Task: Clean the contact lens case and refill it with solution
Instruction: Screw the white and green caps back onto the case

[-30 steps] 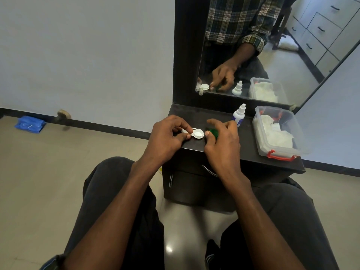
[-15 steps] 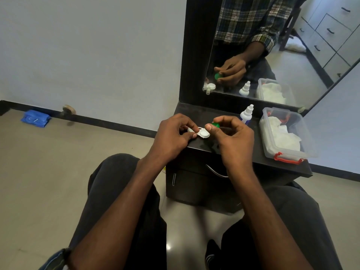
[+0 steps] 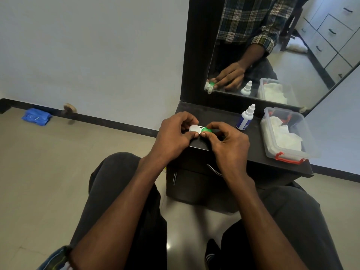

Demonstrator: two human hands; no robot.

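Observation:
A white contact lens case is held just above the front left of the dark dresser top. My left hand pinches its left, white-capped side between thumb and fingers. My right hand curls its fingertips round the green cap sitting on the case's right well. A small white solution bottle with a blue label and pointed nozzle stands upright just behind and right of my right hand.
A clear plastic box with red latches holds white tissues at the right of the dresser top. A mirror stands at the back. A blue cloth lies on the floor far left. My knees flank the dresser.
My right hand has brought the green cap back from above the case down onto the right well. My left hand has kept its hold on the case.

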